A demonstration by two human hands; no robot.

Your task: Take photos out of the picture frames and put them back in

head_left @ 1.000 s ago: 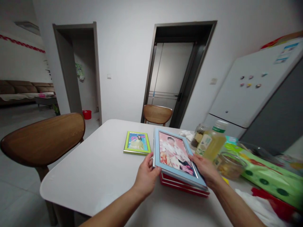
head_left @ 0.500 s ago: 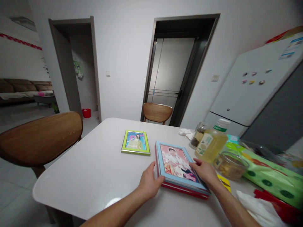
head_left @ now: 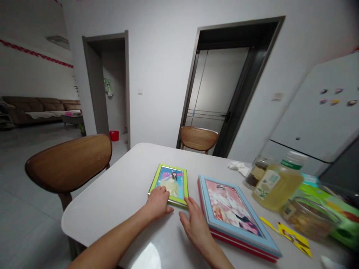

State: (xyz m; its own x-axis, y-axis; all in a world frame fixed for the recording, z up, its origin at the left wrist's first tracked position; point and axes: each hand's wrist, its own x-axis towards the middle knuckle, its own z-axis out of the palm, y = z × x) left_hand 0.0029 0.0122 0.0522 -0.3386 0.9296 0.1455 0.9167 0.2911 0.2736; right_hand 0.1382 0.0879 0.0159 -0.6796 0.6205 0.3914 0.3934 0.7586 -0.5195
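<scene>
A small lime-green picture frame (head_left: 186,186) lies face up on the white table, showing a figure in a pale dress on blue. My left hand (head_left: 157,203) rests over its near left edge, fingers bent on the frame and thumb held apart. At the near right corner, the fingertips of my right hand (head_left: 195,223) touch the frame, with fingers stretched and thumb spread. Just right of that hand lies a stack of larger picture frames; the top one is a light blue picture frame (head_left: 246,239) with a pink photo, and red edges show beneath it.
Right of the stack stand a bottle of yellow liquid (head_left: 276,186), a dark-filled jar (head_left: 256,172) and a clear food tub (head_left: 305,220). Yellow wrappers (head_left: 294,239) and crumpled tissue (head_left: 237,165) lie nearby. Wooden chairs stand at the left (head_left: 70,160) and far side (head_left: 199,138) of the table (head_left: 112,209).
Both hands have let go of the stack of frames and moved left to the small green frame. The view has turned left. The stack stays on the table.
</scene>
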